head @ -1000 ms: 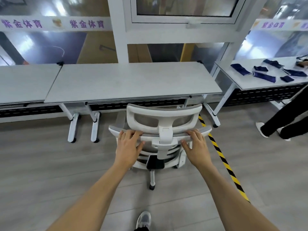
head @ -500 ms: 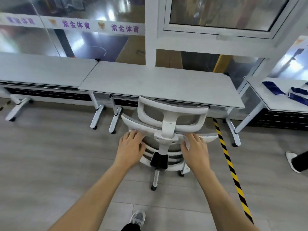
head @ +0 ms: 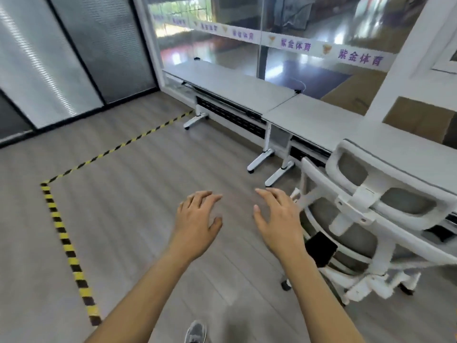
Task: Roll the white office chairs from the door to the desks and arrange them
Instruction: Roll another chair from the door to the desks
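"White office chair [head: 366,201]: which way does it lie from the hands?"

"To the right. Starting nearest, a grey shoe [head: 196,330] shows at the bottom edge, and both forearms reach out above it over bare floor. The left hand [head: 197,219] and right hand [head: 277,219] hover side by side with fingers spread and relaxed, holding nothing and touching nothing."

"So which hand is closer to it?"

"The right one, which is just beside the backrest's left end. The left hand is well apart from it (the right hand sits between them). The backrest runs along the desk edge, from near right to far left, and the seat faces the nearer desk [head: 309,115]."

"Is it placed, then?"

"I'd judge so. It stands close against that desk, though blur hides how far the seat goes under. The farther desk [head: 230,80], along the glass wall [head: 296,26], has no chair in front of it."

"And the next move?"

"Probably fetching another chair. The hands point left of this one, toward the yellow-black floor tape [head: 61,233]. The dark panels [head: 103,45] at far left may be the door, but I can't be sure."
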`<state>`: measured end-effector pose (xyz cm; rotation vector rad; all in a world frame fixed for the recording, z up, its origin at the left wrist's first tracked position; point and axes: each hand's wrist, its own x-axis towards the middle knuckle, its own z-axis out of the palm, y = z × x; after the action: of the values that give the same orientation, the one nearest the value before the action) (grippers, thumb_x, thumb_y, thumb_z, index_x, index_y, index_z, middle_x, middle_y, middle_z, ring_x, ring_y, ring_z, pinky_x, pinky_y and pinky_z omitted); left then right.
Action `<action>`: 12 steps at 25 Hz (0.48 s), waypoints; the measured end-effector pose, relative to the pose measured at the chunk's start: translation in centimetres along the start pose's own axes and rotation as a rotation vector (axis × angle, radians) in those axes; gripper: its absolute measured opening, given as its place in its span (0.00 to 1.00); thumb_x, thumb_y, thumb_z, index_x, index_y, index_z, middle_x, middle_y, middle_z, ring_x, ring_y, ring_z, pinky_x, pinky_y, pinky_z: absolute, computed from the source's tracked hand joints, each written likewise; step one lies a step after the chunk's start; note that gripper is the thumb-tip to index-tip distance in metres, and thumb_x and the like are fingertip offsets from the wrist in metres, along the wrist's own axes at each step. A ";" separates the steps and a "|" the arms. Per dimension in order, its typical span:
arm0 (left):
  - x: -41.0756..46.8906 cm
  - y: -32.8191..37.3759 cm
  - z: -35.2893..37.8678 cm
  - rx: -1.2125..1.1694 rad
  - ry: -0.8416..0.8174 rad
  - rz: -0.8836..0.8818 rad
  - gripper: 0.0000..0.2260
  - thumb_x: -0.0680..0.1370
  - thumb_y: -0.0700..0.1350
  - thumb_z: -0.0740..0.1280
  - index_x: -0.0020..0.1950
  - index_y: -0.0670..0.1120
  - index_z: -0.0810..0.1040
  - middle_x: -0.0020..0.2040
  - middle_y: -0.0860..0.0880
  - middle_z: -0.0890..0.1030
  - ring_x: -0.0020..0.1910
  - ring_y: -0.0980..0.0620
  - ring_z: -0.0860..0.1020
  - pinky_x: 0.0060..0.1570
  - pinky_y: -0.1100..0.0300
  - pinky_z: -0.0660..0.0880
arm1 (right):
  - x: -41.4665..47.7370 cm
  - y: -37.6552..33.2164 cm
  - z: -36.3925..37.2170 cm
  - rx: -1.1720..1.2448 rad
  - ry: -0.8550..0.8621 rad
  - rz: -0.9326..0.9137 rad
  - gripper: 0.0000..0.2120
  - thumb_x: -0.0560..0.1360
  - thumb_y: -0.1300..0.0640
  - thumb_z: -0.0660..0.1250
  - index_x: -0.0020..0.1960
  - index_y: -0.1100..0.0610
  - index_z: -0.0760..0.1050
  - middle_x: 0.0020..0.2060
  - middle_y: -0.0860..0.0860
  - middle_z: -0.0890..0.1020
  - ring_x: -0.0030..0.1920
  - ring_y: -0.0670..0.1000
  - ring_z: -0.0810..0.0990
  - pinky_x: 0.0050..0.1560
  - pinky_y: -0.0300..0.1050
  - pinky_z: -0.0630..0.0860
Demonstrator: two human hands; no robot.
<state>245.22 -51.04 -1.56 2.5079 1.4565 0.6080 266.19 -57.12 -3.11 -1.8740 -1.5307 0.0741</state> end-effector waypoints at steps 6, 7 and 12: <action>-9.1 -12.4 -9.3 0.050 0.163 -0.329 0.18 0.79 0.55 0.60 0.69 0.55 0.72 0.70 0.53 0.71 0.68 0.49 0.68 0.65 0.51 0.65 | 0.4 -16.4 9.1 0.127 -0.161 -0.306 0.20 0.76 0.49 0.63 0.68 0.49 0.75 0.61 0.48 0.76 0.60 0.51 0.74 0.62 0.47 0.67; -10.8 -14.7 -10.9 0.057 0.192 -0.378 0.17 0.80 0.54 0.61 0.68 0.55 0.73 0.69 0.53 0.71 0.68 0.49 0.68 0.65 0.50 0.66 | 0.0 -19.3 11.0 0.149 -0.198 -0.346 0.21 0.76 0.48 0.62 0.68 0.50 0.75 0.60 0.49 0.76 0.59 0.52 0.75 0.61 0.47 0.67; -19.9 -25.7 -18.9 0.102 0.332 -0.572 0.15 0.80 0.53 0.62 0.67 0.55 0.74 0.65 0.52 0.74 0.66 0.49 0.69 0.64 0.51 0.65 | -3.3 -34.3 19.6 0.257 -0.330 -0.507 0.19 0.77 0.51 0.64 0.68 0.49 0.74 0.59 0.47 0.75 0.59 0.50 0.74 0.63 0.46 0.67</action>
<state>208.03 -56.18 1.31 1.9554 2.2459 0.8717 227.53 -48.96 -0.36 -1.2756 -2.0705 0.3423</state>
